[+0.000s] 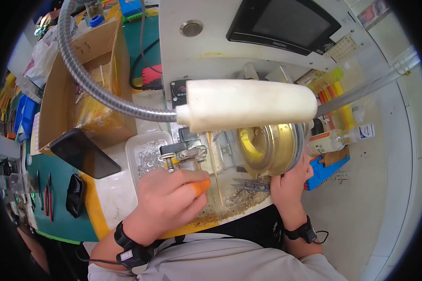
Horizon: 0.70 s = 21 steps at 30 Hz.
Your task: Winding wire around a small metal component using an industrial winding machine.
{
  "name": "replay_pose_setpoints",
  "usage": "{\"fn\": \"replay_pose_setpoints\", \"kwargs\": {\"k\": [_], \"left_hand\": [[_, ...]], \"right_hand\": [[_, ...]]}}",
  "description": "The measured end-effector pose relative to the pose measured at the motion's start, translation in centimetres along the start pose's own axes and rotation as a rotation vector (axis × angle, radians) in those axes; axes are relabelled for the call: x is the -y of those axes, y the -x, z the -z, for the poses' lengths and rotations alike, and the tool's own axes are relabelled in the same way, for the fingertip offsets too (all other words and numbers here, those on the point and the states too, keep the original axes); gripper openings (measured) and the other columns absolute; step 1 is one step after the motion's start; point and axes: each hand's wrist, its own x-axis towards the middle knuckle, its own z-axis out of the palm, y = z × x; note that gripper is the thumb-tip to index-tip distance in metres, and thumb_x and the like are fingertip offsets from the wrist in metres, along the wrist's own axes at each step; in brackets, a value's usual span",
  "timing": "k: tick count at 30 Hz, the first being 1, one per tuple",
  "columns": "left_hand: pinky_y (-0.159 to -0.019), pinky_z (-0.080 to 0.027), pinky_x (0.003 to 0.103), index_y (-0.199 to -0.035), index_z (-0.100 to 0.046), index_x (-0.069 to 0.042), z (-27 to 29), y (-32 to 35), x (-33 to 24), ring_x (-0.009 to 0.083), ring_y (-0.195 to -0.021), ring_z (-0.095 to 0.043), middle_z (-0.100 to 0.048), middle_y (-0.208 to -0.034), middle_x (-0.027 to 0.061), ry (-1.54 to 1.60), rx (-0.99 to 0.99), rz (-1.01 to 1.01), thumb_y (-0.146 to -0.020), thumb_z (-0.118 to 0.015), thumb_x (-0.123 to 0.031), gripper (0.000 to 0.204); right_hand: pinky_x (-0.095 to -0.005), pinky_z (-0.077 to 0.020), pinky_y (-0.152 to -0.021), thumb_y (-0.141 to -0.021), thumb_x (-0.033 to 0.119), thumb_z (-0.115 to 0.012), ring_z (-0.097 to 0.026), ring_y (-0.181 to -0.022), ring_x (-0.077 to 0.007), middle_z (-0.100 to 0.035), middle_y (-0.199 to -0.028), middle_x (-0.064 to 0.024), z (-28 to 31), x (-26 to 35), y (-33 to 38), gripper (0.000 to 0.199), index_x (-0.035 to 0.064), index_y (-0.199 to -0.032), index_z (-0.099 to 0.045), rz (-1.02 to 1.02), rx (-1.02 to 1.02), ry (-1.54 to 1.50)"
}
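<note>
My left hand [171,199] is closed, with an orange cover [200,186] on one finger. It is right below a small metal clamp with a spring [170,161]; whatever its fingertips hold is hidden. At the right side of a round, brass-coloured wheel [269,147], my right hand [290,185] has its fingers curled, partly out of sight behind the rim. I cannot make out what they grip. Between the hands lie a thin wooden stick [215,173] and small thread snips [252,185], whose handle end is close to my right wrist.
A white lamp head [248,105] on a flexible metal neck hangs over the work. To the left are a tray of small metal parts [150,152], a leaning phone [85,152], a cardboard box [82,70] and red-handled pliers [48,199]. Bottles [326,143] stand right.
</note>
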Motion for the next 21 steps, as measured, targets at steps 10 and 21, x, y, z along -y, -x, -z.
{"fn": "replay_pose_setpoints", "kwargs": {"k": [10,21], "left_hand": [[-0.054,-0.045,0.031,-0.084,-0.076,-0.013,-0.4,-0.2,-0.2,0.0165,-0.060,-0.061,-0.077,-0.095,-0.0035,-0.035,-0.040,0.005,-0.070,-0.082,-0.007,0.018],[-0.054,-0.044,0.031,-0.086,-0.074,-0.011,0.2,-0.3,-0.1,0.0185,-0.065,-0.068,-0.077,-0.092,0.0024,-0.073,0.004,-0.030,-0.068,-0.081,-0.004,0.020]], "right_hand": [[-0.0553,-0.0153,-0.118,-0.091,0.019,-0.071,-0.028,-0.156,-0.0467,-0.041,-0.168,-0.0189,1.5,1.2,-0.7,0.072,-0.0013,-0.156,-0.047,-0.123,0.194,0.051],[-0.0570,-0.0136,-0.123,-0.092,0.018,-0.070,-0.026,-0.155,-0.0491,-0.031,-0.172,-0.0240,-0.8,0.4,0.7,0.082,-0.0005,-0.164,-0.035,-0.123,0.005,-0.132]]}}
